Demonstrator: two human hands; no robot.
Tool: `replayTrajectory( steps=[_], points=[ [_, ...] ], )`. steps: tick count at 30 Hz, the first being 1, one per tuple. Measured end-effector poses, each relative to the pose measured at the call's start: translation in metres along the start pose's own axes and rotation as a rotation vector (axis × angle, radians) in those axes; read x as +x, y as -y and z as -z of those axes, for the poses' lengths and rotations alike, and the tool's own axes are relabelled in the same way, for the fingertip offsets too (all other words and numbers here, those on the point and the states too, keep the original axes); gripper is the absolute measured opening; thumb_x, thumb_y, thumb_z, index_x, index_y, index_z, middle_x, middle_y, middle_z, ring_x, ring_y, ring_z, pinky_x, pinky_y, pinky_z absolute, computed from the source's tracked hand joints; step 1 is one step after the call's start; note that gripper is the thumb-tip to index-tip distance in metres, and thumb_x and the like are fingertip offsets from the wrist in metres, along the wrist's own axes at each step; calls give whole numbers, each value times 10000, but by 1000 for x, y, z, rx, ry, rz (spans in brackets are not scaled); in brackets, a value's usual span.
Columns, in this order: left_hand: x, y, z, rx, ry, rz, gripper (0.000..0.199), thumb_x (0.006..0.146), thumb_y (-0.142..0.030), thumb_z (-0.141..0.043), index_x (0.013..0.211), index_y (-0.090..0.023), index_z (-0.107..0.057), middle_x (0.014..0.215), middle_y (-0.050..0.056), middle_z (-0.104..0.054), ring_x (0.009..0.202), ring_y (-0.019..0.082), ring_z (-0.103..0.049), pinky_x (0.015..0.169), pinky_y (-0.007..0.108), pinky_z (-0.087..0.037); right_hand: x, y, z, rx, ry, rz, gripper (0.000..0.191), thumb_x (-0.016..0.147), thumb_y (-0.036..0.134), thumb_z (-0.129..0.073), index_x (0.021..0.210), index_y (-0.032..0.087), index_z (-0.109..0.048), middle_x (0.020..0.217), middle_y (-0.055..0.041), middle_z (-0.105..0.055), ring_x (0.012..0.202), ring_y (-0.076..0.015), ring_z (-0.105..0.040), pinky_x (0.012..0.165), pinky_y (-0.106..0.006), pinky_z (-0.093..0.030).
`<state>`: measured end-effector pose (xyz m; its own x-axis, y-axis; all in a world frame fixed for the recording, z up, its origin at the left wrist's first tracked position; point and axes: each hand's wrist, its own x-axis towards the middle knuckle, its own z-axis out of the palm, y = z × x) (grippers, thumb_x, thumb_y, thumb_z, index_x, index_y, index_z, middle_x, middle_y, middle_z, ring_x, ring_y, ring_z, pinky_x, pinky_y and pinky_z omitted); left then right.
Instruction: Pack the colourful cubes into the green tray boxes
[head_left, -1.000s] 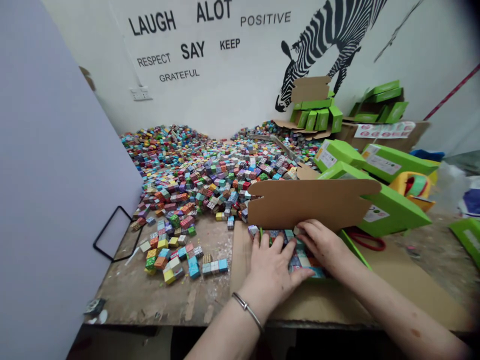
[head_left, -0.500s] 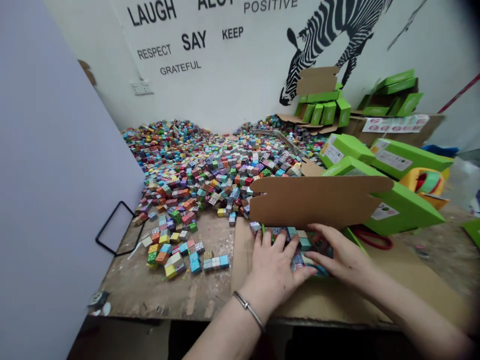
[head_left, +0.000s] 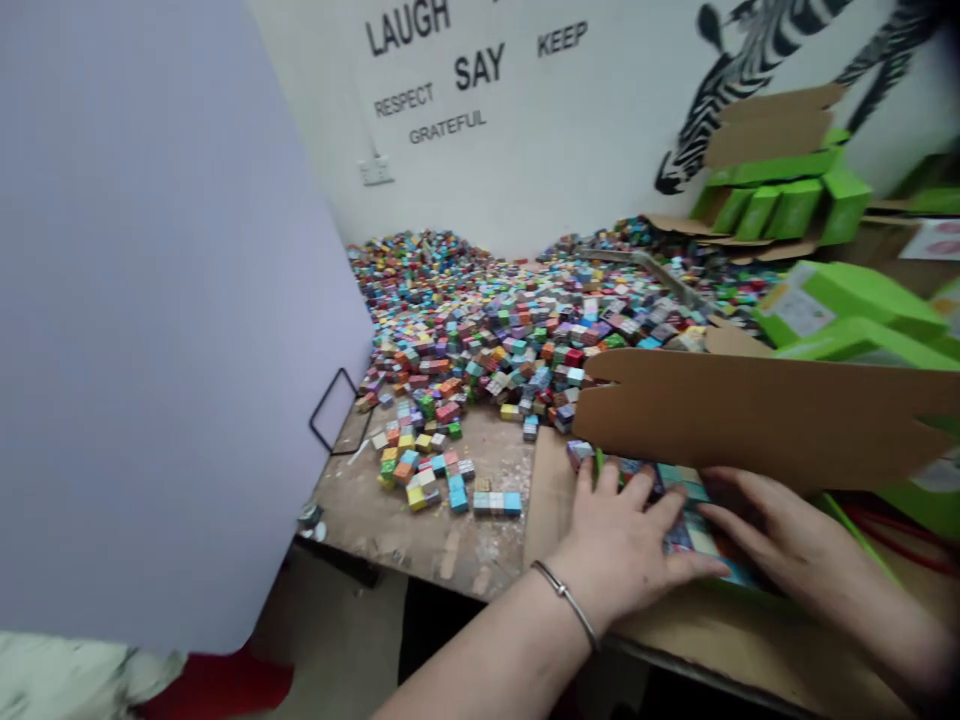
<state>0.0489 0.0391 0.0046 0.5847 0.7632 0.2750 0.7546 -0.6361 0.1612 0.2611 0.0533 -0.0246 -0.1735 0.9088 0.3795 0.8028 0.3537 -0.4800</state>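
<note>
At the lower right of the frame, we are spreading the left hand's (head_left: 626, 545) fingers over packed cubes (head_left: 699, 528) in the open box (head_left: 750, 412), its brown flap standing behind. We are curving the right hand (head_left: 787, 535) over the same cubes; we cannot tell whether its fingers are pinching one. Bare tabletop (head_left: 420, 545) is showing at lower centre, before some loose cubes (head_left: 496, 503). A cube heap (head_left: 480, 330) is filling the middle, green boxes (head_left: 795, 210) are crowding the upper right, and a pale panel (head_left: 165, 300) is blocking the left.
</note>
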Motion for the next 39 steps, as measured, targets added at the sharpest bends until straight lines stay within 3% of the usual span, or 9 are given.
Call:
replayTrajectory(
  steps=[4, 7, 11, 14, 19, 22, 31, 36, 39],
  points=[
    [-21, 5, 7, 6, -133, -12, 635, 888, -647, -298, 1395, -267, -348, 1484, 30, -340, 1306, 282, -336, 1098, 525, -270, -1, 19, -2, -10, -75, 34, 289, 874, 471, -443, 1081, 288, -531, 1017, -172, -611, 893, -310, -610, 766, -463, -501],
    [-56, 20, 10, -85, -366, 70, 553, 920, -552, -366, 1321, -177, -433, 1348, 98, -491, 1170, 229, -473, 1001, 412, -409, 4, 62, -14, 114, 15, 136, 298, 887, 469, -450, 1089, 273, -547, 994, -119, -623, 852, -266, -625, 715, -410, -539],
    [-115, 62, 13, -28, -665, 363, 265, 946, -263, -415, 1177, -169, -504, 1108, 109, -578, 1040, 199, -531, 918, 373, -449, 17, 126, -52, 219, 177, 260, 335, 906, 404, -449, 1148, 198, -556, 1022, -115, -625, 860, -218, -632, 725, -349, -555],
    [-145, 102, 16, 54, -840, 682, 296, 938, -283, -431, 1192, -140, -482, 1184, 161, -509, 1159, 240, -477, 996, 439, -404, 32, 163, -87, 196, 218, 372, 426, 868, 335, -508, 1245, 138, -509, 1175, -165, -578, 1083, -270, -559, 905, -435, -495],
    [-151, 161, 19, -101, -636, 980, 591, 953, -437, -304, 1426, -89, -233, 1519, 209, -177, 1422, 307, -105, 1131, 547, -175, 61, 219, -130, 30, 363, 452, 711, 716, 275, -677, 1374, 169, -431, 1416, -162, -420, 1256, -344, -409, 993, -514, -404],
    [-142, 179, 17, -225, -471, 985, 573, 965, -416, -232, 1434, -88, -236, 1506, 203, -241, 1416, 281, -160, 1135, 540, -164, 74, 239, -147, -93, 503, 440, 885, 678, 313, -724, 1455, 221, -310, 1513, -139, -271, 1341, -370, -291, 1031, -537, -346],
    [-120, 146, 13, -348, -269, 766, 562, 971, -443, -222, 1438, -139, -289, 1495, 143, -293, 1401, 236, -228, 1136, 498, -208, 93, 184, -141, -276, 533, 366, 755, 764, 552, -599, 1416, 226, -399, 1443, -127, -409, 1304, -362, -372, 1029, -540, -337],
    [-124, 138, 13, -430, -452, 844, 534, 972, -422, -225, 1375, -121, -405, 1448, 149, -387, 1360, 224, -325, 1130, 460, -263, 149, 203, -146, -328, 465, 389, 467, 947, 335, -325, 1335, 135, -491, 1389, -120, -480, 1270, -247, -426, 1042, -390, -355],
    [-128, 139, 13, -480, -578, 873, 474, 965, -380, -273, 1297, -120, -487, 1370, 157, -468, 1293, 220, -411, 1106, 441, -319, 189, 236, -165, -385, 460, 351, 521, 887, 126, -355, 1405, 169, -390, 1489, -83, -345, 1325, -256, -338, 1018, -424, -366]
  ],
)
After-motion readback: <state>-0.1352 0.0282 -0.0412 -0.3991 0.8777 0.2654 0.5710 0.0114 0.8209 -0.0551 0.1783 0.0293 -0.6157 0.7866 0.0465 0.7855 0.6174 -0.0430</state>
